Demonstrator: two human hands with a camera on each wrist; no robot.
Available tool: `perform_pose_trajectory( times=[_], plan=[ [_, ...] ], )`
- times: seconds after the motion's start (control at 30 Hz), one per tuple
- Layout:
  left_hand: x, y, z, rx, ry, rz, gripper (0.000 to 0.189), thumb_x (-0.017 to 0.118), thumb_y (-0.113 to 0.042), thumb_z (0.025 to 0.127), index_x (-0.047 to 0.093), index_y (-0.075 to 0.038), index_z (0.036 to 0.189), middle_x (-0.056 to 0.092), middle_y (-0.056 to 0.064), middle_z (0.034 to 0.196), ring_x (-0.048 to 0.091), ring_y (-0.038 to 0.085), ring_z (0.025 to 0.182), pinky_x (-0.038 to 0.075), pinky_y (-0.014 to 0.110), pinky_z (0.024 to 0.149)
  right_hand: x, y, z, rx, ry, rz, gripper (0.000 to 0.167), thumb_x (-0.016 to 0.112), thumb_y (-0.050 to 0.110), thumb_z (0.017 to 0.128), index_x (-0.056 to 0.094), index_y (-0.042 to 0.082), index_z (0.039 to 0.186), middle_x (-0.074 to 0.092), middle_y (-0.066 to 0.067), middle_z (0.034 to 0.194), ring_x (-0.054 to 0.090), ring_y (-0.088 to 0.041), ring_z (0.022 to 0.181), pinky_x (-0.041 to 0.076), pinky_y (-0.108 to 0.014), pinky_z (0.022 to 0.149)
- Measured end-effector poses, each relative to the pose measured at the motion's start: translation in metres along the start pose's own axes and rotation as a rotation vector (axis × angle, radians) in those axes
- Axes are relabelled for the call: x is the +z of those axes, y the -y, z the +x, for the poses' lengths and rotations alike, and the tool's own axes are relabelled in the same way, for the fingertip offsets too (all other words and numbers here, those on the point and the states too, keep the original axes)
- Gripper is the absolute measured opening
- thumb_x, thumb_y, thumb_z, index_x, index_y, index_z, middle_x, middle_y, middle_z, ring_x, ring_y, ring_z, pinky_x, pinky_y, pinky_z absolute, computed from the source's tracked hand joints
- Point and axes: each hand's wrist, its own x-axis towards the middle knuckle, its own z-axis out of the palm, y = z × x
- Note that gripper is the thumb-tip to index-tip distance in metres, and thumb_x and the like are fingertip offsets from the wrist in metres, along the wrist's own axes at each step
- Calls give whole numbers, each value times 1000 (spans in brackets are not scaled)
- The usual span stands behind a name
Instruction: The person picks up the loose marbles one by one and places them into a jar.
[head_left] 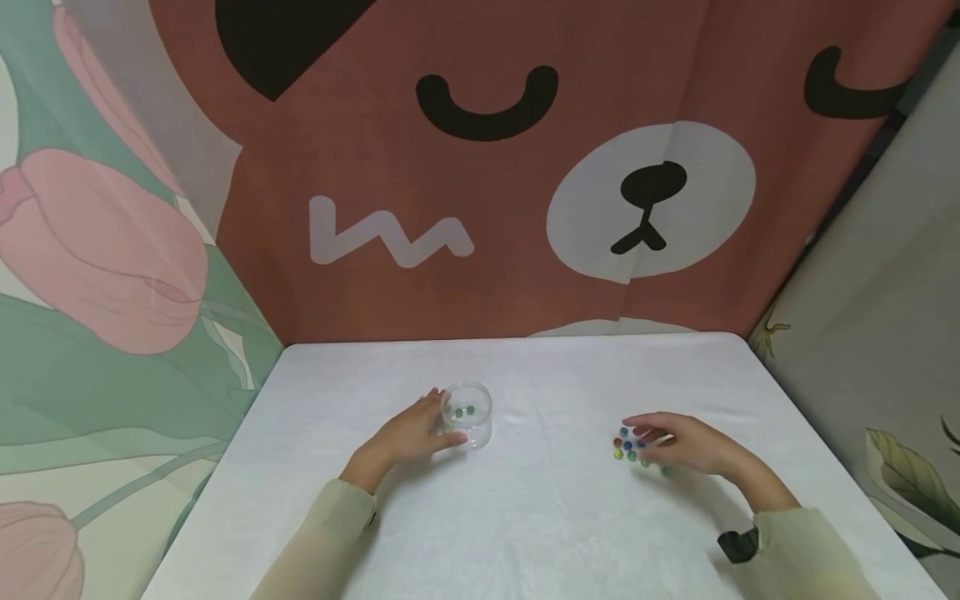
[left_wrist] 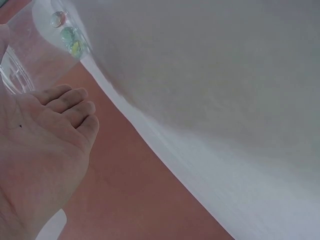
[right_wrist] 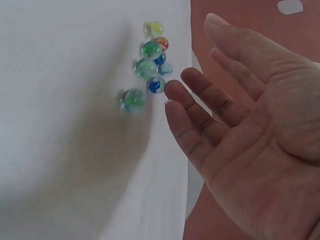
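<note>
My left hand [head_left: 411, 432] holds a clear round jar [head_left: 478, 431], thumb at its near side and fingers behind it. The jar stands on the white table, with a few glass marbles [left_wrist: 69, 35] at its bottom in the left wrist view. My right hand [head_left: 693, 446] hovers over a loose cluster of marbles [head_left: 627, 445], its fingers relaxed and spread, nothing between them. In the right wrist view the fingertips come right up to a blue marble [right_wrist: 156, 84]. Green marbles [right_wrist: 133, 100], a yellow one [right_wrist: 154, 28] and an orange one [right_wrist: 161, 43] lie around it.
A white cloth covers the table [head_left: 525, 517]. Behind it hangs a brown curtain [head_left: 510, 292] with a bear face. A floral curtain [head_left: 112, 375] stands at the left and a pale one [head_left: 885, 333] at the right.
</note>
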Motion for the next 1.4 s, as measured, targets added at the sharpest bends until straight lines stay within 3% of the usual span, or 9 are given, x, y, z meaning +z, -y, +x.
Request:
perform_pose_trajectory(
  times=[0.27, 0.4, 0.67, 0.77, 0.97, 1.4],
  plan=[
    [-2, 0, -1, -11, -4, 2, 104, 62, -71, 87, 26, -7, 161, 23, 18, 166, 21, 36, 154, 23, 54, 123, -1, -6, -21, 93, -31, -27, 58, 78, 24, 90, 58, 0, 139, 65, -16, 127, 62, -31, 111, 55, -25, 85],
    [-2, 0, -3, -20, 0, -5, 103, 64, -70, 87, 26, -9, 161, 22, 16, 167, 20, 34, 154, 23, 54, 123, -1, -15, -30, 81, -35, -44, 54, 78, 25, 90, 61, 1, 136, 65, -14, 124, 63, -23, 108, 56, -28, 86],
    [-1, 1, -3, -24, 10, -14, 102, 64, -68, 88, 25, -10, 161, 22, 16, 167, 20, 34, 154, 23, 54, 123, 7, -37, -40, 79, -68, -51, 50, 80, 28, 88, 68, 6, 131, 63, -8, 118, 57, -2, 99, 51, -21, 82],
    [-1, 2, -2, -21, 7, -16, 103, 64, -69, 87, 25, -10, 161, 22, 16, 167, 20, 34, 154, 23, 54, 123, 10, -43, -41, 57, -85, -57, 45, 80, 27, 88, 70, 7, 127, 62, -6, 115, 54, -3, 95, 49, -21, 79],
    [0, 3, -1, -4, 3, -22, 104, 64, -69, 87, 25, -8, 161, 23, 15, 166, 19, 34, 155, 23, 55, 122, 14, -47, -40, 98, -115, -47, 37, 81, 27, 86, 75, 13, 120, 59, -5, 112, 48, -5, 88, 42, -21, 73],
    [-2, 0, -2, -28, 19, -13, 103, 64, -70, 87, 25, -10, 162, 22, 15, 167, 19, 33, 155, 22, 54, 123, 18, -50, -37, 106, -181, -149, 19, 82, 23, 85, 79, 21, 104, 62, 3, 103, 55, -2, 92, 49, -21, 79]
  ],
)
